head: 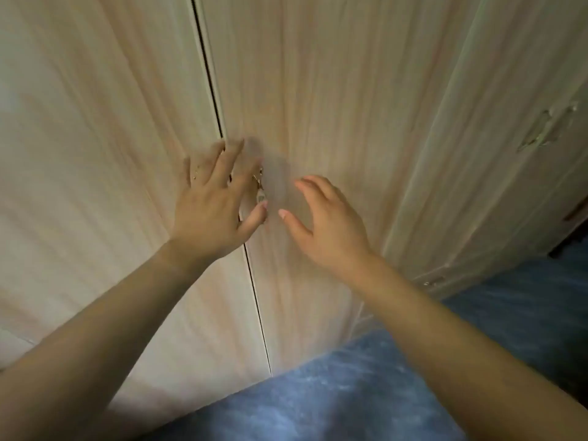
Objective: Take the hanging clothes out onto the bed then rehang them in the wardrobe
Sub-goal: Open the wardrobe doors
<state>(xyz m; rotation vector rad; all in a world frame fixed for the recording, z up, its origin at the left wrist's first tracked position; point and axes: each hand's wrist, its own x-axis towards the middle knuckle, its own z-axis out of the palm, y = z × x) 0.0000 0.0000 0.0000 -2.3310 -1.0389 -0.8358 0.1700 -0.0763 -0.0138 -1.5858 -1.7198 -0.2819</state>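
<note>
A pale wood wardrobe fills the view, with its left door (95,154) and right door (318,90) both closed and a thin dark gap between them. My left hand (213,198) lies across that gap with fingers spread, its thumb by a small metal handle (260,189) on the right door's edge. My right hand (327,224) hovers just right of the handle, fingers apart, holding nothing. No clothes or bed are visible.
A further wardrobe door (509,154) stands at the right, carrying a small metal handle (547,128). Blue carpet (350,402) covers the floor below and to the right. A dark piece of furniture (572,237) shows at the right edge.
</note>
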